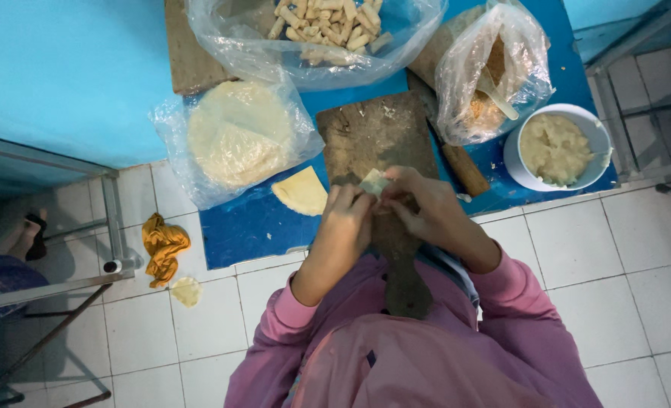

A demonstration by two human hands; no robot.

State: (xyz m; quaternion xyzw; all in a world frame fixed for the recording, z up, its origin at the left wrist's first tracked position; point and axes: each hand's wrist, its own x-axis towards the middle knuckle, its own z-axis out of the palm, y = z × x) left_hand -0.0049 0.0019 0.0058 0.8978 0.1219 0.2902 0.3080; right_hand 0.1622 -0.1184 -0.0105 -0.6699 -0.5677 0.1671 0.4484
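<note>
Hands, left and right, around folded wrapper over cutting board.

Crowded blue mat, open tiles at your sides

Your left hand and right hand meet over the near part of the wooden board, whose far half lies bare. To your left, a folded wrapper sits just beside the board, and the bagged stack of round wrappers blocks the way beyond it; only the near-left corner of the blue mat is free. Straight ahead, the big bag of rolled pieces closes off the far edge. To your right, the bag of crumbs, the rolling pin and the white bowl of filling stand close together. The white floor tiles on your right are open; on your left an orange cloth and a metal frame stand in the way.
</note>
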